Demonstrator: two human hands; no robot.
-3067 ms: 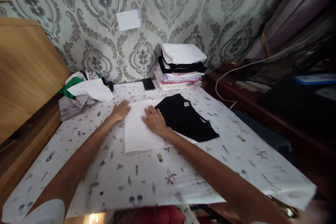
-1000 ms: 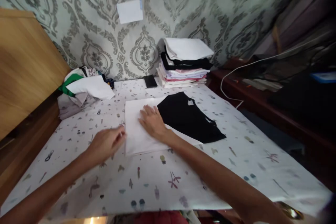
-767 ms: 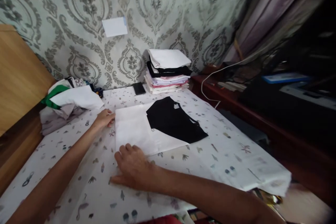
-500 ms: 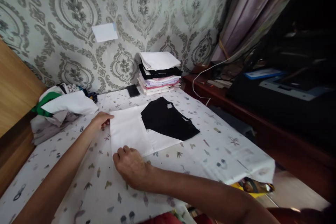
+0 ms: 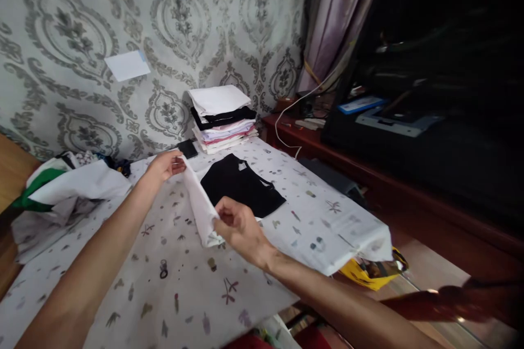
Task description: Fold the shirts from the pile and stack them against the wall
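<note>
1. On the printed sheet (image 5: pixel 139 300), near its middle, there is a white cloth (image 5: pixel 198 204), with one long edge raised up and the lower part resting.
2. The left hand (image 5: pixel 167 165) is closed upon the far end of this edge, gripping it between thumb and fingers.
3. The right hand (image 5: pixel 241 229) has its fingers curled and pinches the near end of the same edge.
4. Just to the right of the raised edge lies a black cloth (image 5: pixel 245 188), flat, showing a small pale label (image 5: pixel 242 166); whether both are one garment, I cannot tell.
5. Behind, near the patterned wall (image 5: pixel 180 11), stands a stack of folded clothes (image 5: pixel 223 125), whose top piece is white.
6. Just beside this stack lies a flat black object (image 5: pixel 187 148), partly behind the left hand.
7. At the far left is a loose heap of clothes (image 5: pixel 77 188), well apart from the right hand.
</note>
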